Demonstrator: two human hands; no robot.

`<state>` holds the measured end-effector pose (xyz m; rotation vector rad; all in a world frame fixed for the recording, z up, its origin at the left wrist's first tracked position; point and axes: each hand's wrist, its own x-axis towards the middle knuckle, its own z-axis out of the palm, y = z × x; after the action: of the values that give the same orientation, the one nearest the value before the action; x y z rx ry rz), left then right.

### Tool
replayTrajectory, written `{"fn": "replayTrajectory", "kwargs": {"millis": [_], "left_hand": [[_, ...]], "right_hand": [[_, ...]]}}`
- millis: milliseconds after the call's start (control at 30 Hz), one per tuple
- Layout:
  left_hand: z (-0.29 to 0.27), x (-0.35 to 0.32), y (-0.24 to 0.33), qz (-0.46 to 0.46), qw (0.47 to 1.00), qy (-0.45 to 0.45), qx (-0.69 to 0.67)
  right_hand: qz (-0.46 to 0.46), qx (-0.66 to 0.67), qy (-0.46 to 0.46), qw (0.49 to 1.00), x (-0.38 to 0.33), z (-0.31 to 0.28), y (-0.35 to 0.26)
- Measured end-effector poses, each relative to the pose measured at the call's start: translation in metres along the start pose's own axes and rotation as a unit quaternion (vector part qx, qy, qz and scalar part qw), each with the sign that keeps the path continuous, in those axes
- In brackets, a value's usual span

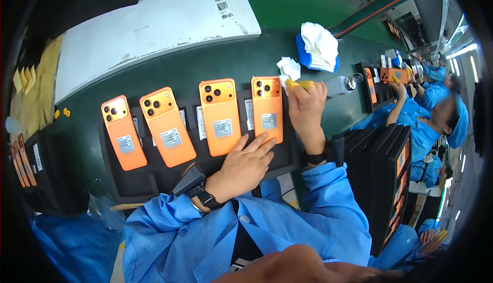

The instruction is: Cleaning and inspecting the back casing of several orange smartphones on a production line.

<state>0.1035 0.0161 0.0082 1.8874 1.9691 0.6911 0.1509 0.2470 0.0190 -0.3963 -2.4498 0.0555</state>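
Note:
Four orange phones lie back up in a row on a black foam tray [174, 185], each with a silver label. My left hand [244, 167] lies flat with fingers stretched, its tips on the lower end of the rightmost phone [268, 108] and close to the neighbouring phone [220, 116]. At the upper right edge of the rightmost phone, beside its camera block, my right hand [306, 106] pinches a white wipe [283, 81]. Yellow finger cots cover some of its fingertips. Further left lie a tilted phone [168, 126] and the leftmost phone [124, 133].
A crumpled wipe [289, 68] and a blue box of white wipes [319, 46] sit beyond my right hand, near a metal-topped bottle [351, 82]. Stacked black trays [377, 165] stand at my right. Co-workers [411, 118] in blue sit further right. Yellow finger cots [61, 113] lie left.

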Motion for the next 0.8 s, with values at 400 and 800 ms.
{"fn": "replayTrajectory", "kwargs": {"millis": [400, 800], "left_hand": [[0.002, -0.002, 0.001, -0.005, 1.000, 0.016, -0.006], [0.005, -0.004, -0.004, -0.005, 0.999, 0.040, -0.027]], "right_hand": [[-0.016, -0.057, -0.036, 0.998, -0.014, 0.001, -0.051], [-0.113, 0.080, -0.105, 0.985, 0.014, 0.001, -0.038]]}}
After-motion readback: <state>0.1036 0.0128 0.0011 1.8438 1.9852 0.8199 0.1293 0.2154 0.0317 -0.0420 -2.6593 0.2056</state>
